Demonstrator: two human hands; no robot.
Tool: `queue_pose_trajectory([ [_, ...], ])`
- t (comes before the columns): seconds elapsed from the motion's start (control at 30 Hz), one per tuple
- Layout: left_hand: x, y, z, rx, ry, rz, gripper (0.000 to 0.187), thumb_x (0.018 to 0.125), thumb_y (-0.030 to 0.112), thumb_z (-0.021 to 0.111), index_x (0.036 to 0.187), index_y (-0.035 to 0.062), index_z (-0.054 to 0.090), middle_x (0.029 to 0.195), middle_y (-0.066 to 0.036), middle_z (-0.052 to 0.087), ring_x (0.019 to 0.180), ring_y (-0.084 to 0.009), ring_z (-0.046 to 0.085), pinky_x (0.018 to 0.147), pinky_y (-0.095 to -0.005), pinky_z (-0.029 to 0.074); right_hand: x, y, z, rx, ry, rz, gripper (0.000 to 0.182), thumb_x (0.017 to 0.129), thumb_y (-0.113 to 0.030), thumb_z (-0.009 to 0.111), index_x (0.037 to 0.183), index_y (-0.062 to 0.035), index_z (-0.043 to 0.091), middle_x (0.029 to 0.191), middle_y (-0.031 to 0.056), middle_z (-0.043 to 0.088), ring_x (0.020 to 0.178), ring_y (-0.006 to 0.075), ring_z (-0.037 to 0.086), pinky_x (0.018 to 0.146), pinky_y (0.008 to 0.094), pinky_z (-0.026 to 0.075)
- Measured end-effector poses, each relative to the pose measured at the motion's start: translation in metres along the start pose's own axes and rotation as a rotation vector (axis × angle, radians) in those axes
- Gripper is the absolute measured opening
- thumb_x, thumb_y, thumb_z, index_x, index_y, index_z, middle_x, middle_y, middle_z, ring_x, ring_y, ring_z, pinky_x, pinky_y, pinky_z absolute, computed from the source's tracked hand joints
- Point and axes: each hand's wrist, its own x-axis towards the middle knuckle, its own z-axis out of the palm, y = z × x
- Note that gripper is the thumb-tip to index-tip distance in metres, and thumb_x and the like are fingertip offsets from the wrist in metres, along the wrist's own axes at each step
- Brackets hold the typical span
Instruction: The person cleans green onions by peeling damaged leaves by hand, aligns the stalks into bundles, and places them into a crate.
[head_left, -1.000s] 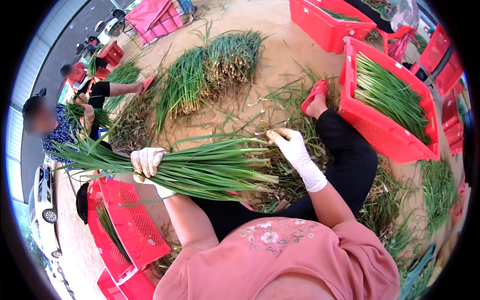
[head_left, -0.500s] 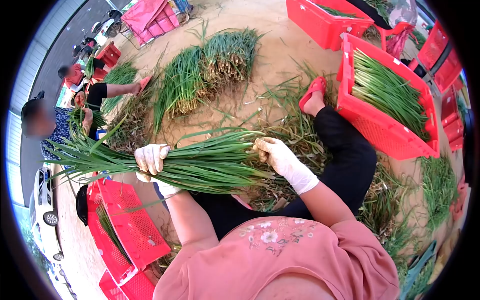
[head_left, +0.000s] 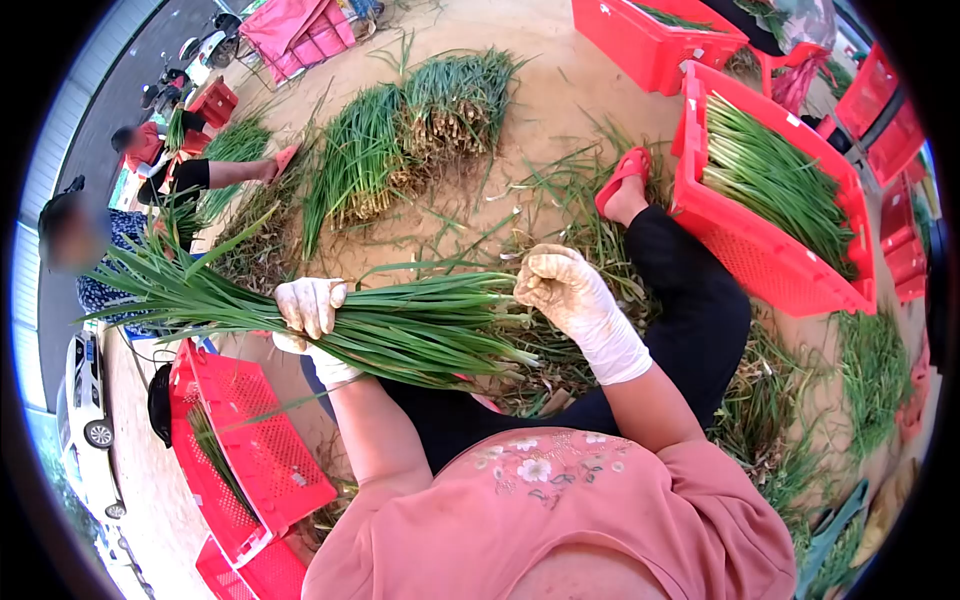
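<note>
A thick bundle of green onions (head_left: 400, 325) lies across my lap, leaf tips pointing left, root ends right. My left hand (head_left: 308, 305), in a dirty white glove, grips the bundle around its middle. My right hand (head_left: 562, 285), also gloved, is closed at the bundle's root end, fingers curled on the stalk ends. My black trousers (head_left: 690, 310) and red sandal (head_left: 622, 182) stretch out to the right.
A red crate (head_left: 745, 245) full of trimmed green onions stands at the right; another red crate (head_left: 240, 440) sits at my lower left. Heaps of onions (head_left: 400, 140) lie on the dirt ahead. Other people (head_left: 90, 240) sit at the far left. Trimmings litter the ground.
My right hand drew in from an outstretched pose to the root end and closed there. The bundle shifted slightly upward and left with my left hand.
</note>
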Motion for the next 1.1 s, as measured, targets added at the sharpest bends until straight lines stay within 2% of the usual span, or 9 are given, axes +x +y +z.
queue_pose_trajectory([
  [0.1, -0.002, 0.001, 0.003, -0.01, 0.056, 0.064, 0.02, 0.061, 0.004, 0.064, 0.065, 0.0134, 0.048, 0.051, 0.004, 0.047, 0.051, -0.0094, 0.046, 0.075, -0.0287, 0.04, -0.008, -0.022, 0.001, -1.087, -0.019, 0.273, 0.019, 0.078, -0.016, 0.068, 0.088, 0.0009, 0.065, 0.075, 0.0082, 0.065, 0.066, 0.0155, 0.059, 0.062, 0.0292, 0.047],
  [0.23, -0.003, -0.003, 0.009, -0.076, 0.131, 0.169, 0.017, 0.065, 0.007, 0.062, 0.068, 0.0138, 0.046, 0.053, 0.004, 0.047, 0.055, -0.0099, 0.046, 0.079, -0.0316, 0.04, -0.013, 0.02, -0.018, -2.046, 0.089, -0.024, 0.036, 0.077, -0.041, 0.06, 0.083, -0.0058, 0.066, 0.075, 0.0145, 0.064, 0.077, 0.0288, 0.062, 0.069, 0.0369, 0.048],
  [0.3, -0.003, -0.001, 0.009, -0.027, 0.135, 0.156, 0.018, 0.066, 0.009, 0.063, 0.069, 0.0135, 0.046, 0.053, 0.004, 0.047, 0.055, -0.01, 0.045, 0.079, -0.0322, 0.04, -0.008, 0.038, -0.018, -2.03, 0.075, -0.189, 0.029, 0.078, -0.034, 0.061, 0.081, -0.0051, 0.065, 0.071, 0.0159, 0.062, 0.071, 0.0263, 0.062, 0.067, 0.0352, 0.048],
  [0.5, -0.004, -0.007, 0.005, 0.025, 0.107, 0.018, 0.018, 0.063, 0.006, 0.063, 0.07, 0.0116, 0.048, 0.057, 0.002, 0.046, 0.058, -0.0115, 0.045, 0.079, -0.0318, 0.04, -0.009, 0.007, 0.017, 0.003, 0.047, -0.063, 0.011, 0.081, -0.011, 0.063, 0.086, -0.0015, 0.065, 0.076, 0.0089, 0.063, 0.064, 0.0171, 0.054, 0.063, 0.028, 0.043],
  [0.57, -0.006, -0.008, 0.006, 0.052, 0.148, 0.018, 0.018, 0.064, 0.007, 0.064, 0.07, 0.0122, 0.047, 0.058, 0.002, 0.046, 0.058, -0.0115, 0.045, 0.079, -0.0315, 0.04, -0.009, -0.02, 0.004, 0.109, -0.258, -0.134, 0.012, 0.081, -0.011, 0.062, 0.087, -0.001, 0.064, 0.077, 0.0114, 0.062, 0.066, 0.0197, 0.055, 0.065, 0.0308, 0.044],
  [0.73, -0.006, -0.008, 0.009, 0.013, 0.203, 0.104, 0.024, 0.066, 0.004, 0.063, 0.07, 0.014, 0.042, 0.06, 0.004, 0.043, 0.06, -0.0101, 0.043, 0.081, -0.0312, 0.039, -0.012, -0.001, -0.026, -1.87, 0.034, 0.155, 0.037, 0.074, -0.042, 0.065, 0.086, -0.0068, 0.068, 0.081, 0.0153, 0.065, 0.079, 0.0254, 0.063, 0.073, 0.0347, 0.048],
  [0.87, -0.005, -0.009, 0.011, -0.017, 0.234, 0.109, 0.025, 0.061, 0.003, 0.063, 0.069, 0.0134, 0.042, 0.059, 0.004, 0.042, 0.059, -0.0106, 0.043, 0.081, -0.031, 0.039, -0.006, 0.043, -0.038, -2.048, 0.131, -0.108, 0.029, 0.076, -0.036, 0.062, 0.08, -0.0073, 0.067, 0.079, 0.0134, 0.065, 0.074, 0.0307, 0.063, 0.067, 0.0379, 0.049],
  [0.97, -0.003, -0.011, 0.013, 0.011, 0.24, 0.076, 0.022, 0.058, 0.003, 0.061, 0.068, 0.0125, 0.043, 0.058, 0.003, 0.043, 0.058, -0.0108, 0.043, 0.081, -0.0306, 0.039, -0.004, 0.05, -0.035, -1.911, 0.024, -0.329, 0.024, 0.077, -0.029, 0.06, 0.077, -0.0054, 0.066, 0.076, 0.0164, 0.063, 0.071, 0.0305, 0.062, 0.064, 0.0362, 0.049],
  [1.1, -0.001, -0.015, 0.01, 0.041, 0.203, 0.021, 0.021, 0.055, 0.004, 0.061, 0.068, 0.011, 0.046, 0.056, 0.002, 0.043, 0.057, -0.0122, 0.044, 0.079, -0.0313, 0.04, -0.002, 0.041, -0.021, -0.279, 0.114, 0.181, 0.006, 0.081, -0.007, 0.06, 0.082, -0.0012, 0.062, 0.076, 0.0052, 0.062, 0.068, 0.0156, 0.059, 0.063, 0.0283, 0.047],
])
